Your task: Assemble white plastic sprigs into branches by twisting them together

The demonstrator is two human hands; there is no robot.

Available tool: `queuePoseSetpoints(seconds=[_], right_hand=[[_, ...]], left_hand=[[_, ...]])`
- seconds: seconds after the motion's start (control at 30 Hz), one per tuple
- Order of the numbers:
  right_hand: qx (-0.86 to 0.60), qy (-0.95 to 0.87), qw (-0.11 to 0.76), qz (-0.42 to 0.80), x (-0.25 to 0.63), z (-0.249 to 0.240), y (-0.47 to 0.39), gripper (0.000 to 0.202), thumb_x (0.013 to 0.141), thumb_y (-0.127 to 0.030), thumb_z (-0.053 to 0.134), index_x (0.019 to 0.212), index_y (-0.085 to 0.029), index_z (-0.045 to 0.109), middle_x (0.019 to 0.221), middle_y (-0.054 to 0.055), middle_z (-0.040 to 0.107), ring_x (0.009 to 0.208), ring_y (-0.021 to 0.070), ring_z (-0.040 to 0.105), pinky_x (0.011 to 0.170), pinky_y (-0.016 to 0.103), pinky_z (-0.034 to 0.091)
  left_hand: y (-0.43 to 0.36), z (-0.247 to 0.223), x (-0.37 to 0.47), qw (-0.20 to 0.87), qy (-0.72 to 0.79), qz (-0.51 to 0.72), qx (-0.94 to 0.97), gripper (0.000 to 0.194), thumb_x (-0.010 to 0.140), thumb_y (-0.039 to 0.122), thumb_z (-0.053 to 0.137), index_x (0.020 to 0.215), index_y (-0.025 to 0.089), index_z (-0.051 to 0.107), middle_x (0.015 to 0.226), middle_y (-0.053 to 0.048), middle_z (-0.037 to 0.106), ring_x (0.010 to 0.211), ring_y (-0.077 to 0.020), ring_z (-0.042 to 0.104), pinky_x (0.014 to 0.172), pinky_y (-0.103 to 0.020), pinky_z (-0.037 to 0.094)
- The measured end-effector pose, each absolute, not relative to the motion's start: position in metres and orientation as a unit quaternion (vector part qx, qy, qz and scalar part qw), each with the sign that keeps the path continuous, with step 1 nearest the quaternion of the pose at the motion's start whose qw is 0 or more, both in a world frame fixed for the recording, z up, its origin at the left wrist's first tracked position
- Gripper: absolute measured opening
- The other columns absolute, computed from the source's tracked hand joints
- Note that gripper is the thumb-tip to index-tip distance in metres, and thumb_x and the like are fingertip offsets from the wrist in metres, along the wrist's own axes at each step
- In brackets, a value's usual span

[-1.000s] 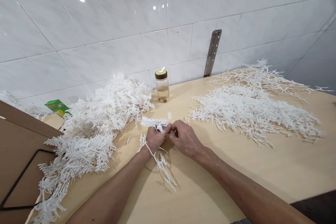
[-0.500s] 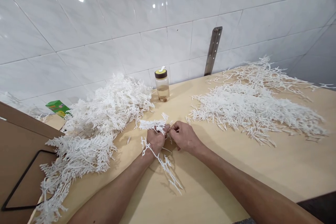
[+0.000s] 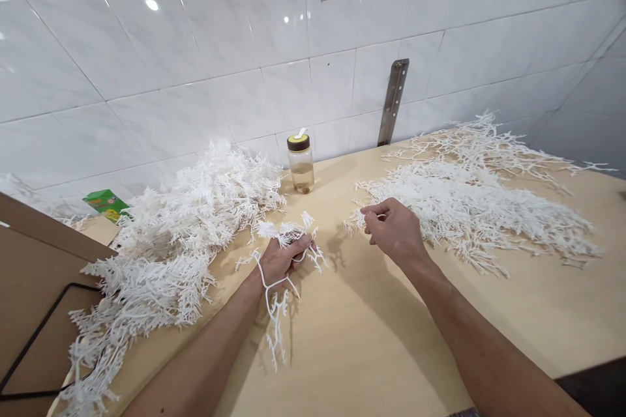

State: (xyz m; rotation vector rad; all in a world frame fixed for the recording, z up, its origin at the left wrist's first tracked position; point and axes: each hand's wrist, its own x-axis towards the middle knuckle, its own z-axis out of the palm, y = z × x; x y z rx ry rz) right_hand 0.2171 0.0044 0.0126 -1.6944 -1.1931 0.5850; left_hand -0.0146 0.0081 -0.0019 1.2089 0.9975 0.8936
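I have the left hand (image 3: 283,259) gripping thin, white, branching plastic-looking sprigs (image 3: 281,233) over the pale wooden counter (image 3: 366,345), the right hand (image 3: 394,228) curled, its hold unclear to me, and one strand (image 3: 267,287) crossing the left wrist (image 3: 250,283) could snag if tugged

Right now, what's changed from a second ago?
The right hand has moved away from the left hand, rightward to near the left end of the right pile; its grip is unclear. The left hand still holds white sprigs. The jar and left pile stayed put.
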Motion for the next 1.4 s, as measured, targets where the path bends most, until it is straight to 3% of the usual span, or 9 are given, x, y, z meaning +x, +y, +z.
queuePoseSetpoints(seconds=[0.1, 0.17, 0.37, 0.63, 0.7, 0.8, 0.9, 1.07, 1.4], right_hand=[[-0.703, -0.496, 0.46, 0.219, 0.218, 0.01, 0.006, 0.011, 0.076, -0.03, 0.056, 0.079, -0.019, 0.058, 0.055, 0.0, 0.062, 0.044, 0.0154, 0.059, 0.051, 0.028, 0.048], [-0.703, -0.504, 0.459, 0.204, 0.218, 0.007, 0.007, 0.013, 0.077, -0.033, 0.056, 0.079, -0.02, 0.056, 0.052, -0.002, 0.06, 0.043, 0.0155, 0.058, 0.054, 0.03, 0.047], [-0.692, -0.528, 0.467, 0.158, 0.224, 0.006, 0.012, 0.017, 0.079, -0.037, 0.057, 0.078, -0.021, 0.057, 0.067, 0.002, 0.064, 0.054, 0.0165, 0.06, 0.06, 0.03, 0.045], [-0.712, -0.527, 0.463, 0.03, 0.244, 0.004, 0.016, 0.018, 0.078, -0.029, 0.057, 0.09, -0.016, 0.063, 0.082, 0.01, 0.064, 0.07, 0.0208, 0.061, 0.075, 0.037, 0.046], [-0.699, -0.537, 0.457, 0.119, 0.237, 0.005, 0.014, 0.023, 0.082, -0.034, 0.056, 0.093, -0.016, 0.064, 0.078, 0.008, 0.063, 0.063, 0.0184, 0.06, 0.067, 0.034, 0.048], [-0.595, -0.572, 0.426, 0.371, 0.216, 0.004, 0.008, 0.037, 0.087, -0.051, 0.052, 0.087, -0.017, 0.065, 0.07, 0.004, 0.061, 0.047, 0.0121, 0.052, 0.048, 0.028, 0.044], [-0.486, -0.583, 0.396, 0.517, 0.194, 0.0, 0.002, 0.047, 0.084, -0.062, 0.053, 0.08, -0.016, 0.064, 0.069, 0.001, 0.06, 0.042, 0.0077, 0.046, 0.04, 0.024, 0.039], [-0.456, -0.579, 0.385, 0.555, 0.181, -0.004, -0.001, 0.041, 0.079, -0.056, 0.064, 0.07, -0.017, 0.057, 0.057, -0.006, 0.047, 0.04, 0.006, 0.043, 0.039, 0.02, 0.037], [-0.453, -0.547, 0.396, 0.582, 0.174, -0.007, -0.004, 0.04, 0.078, -0.054, 0.066, 0.069, -0.017, 0.057, 0.059, -0.004, 0.051, 0.042, 0.0061, 0.043, 0.038, 0.02, 0.037]], left_hand=[[0.008, 0.0, -0.015, 0.631, 0.418, 0.385, 0.528, 0.045, 0.069, 0.057, 0.074, 0.071, 0.013, 0.066, 0.044, 0.007, 0.034, 0.04, -0.0042, 0.025, 0.04, -0.022, 0.011], [0.007, 0.003, -0.014, 0.634, 0.42, 0.391, 0.518, 0.044, 0.067, 0.055, 0.077, 0.068, 0.013, 0.064, 0.045, 0.007, 0.036, 0.04, -0.0033, 0.024, 0.041, -0.022, 0.01], [0.007, 0.005, -0.015, 0.65, 0.451, 0.396, 0.465, 0.051, 0.061, 0.058, 0.078, 0.079, 0.012, 0.067, 0.055, 0.005, 0.048, 0.039, -0.0009, 0.021, 0.041, -0.022, 0.007], [0.009, -0.001, -0.016, 0.664, 0.446, 0.405, 0.443, 0.048, 0.066, 0.055, 0.076, 0.084, 0.011, 0.068, 0.054, 0.006, 0.043, 0.041, -0.0025, 0.031, 0.04, -0.02, 0.011], [0.007, -0.001, -0.014, 0.658, 0.44, 0.405, 0.458, 0.046, 0.067, 0.053, 0.076, 0.083, 0.011, 0.068, 0.053, 0.006, 0.04, 0.041, -0.0028, 0.03, 0.04, -0.02, 0.011], [0.002, 0.002, -0.009, 0.643, 0.444, 0.405, 0.475, 0.043, 0.067, 0.052, 0.077, 0.08, 0.012, 0.068, 0.052, 0.007, 0.037, 0.043, -0.004, 0.028, 0.042, -0.022, 0.013], [-0.002, 0.008, -0.005, 0.613, 0.442, 0.41, 0.51, 0.042, 0.066, 0.053, 0.077, 0.078, 0.013, 0.069, 0.053, 0.005, 0.041, 0.047, -0.0066, 0.031, 0.047, -0.024, 0.021], [-0.003, 0.012, -0.004, 0.58, 0.421, 0.406, 0.567, 0.04, 0.068, 0.053, 0.075, 0.07, 0.014, 0.064, 0.056, 0.003, 0.045, 0.054, -0.0104, 0.038, 0.056, -0.027, 0.03], [-0.002, 0.008, 0.0, 0.536, 0.506, 0.449, 0.505, 0.042, 0.063, 0.054, 0.077, 0.064, 0.015, 0.061, 0.051, 0.005, 0.04, 0.049, -0.0084, 0.033, 0.051, -0.026, 0.025]])
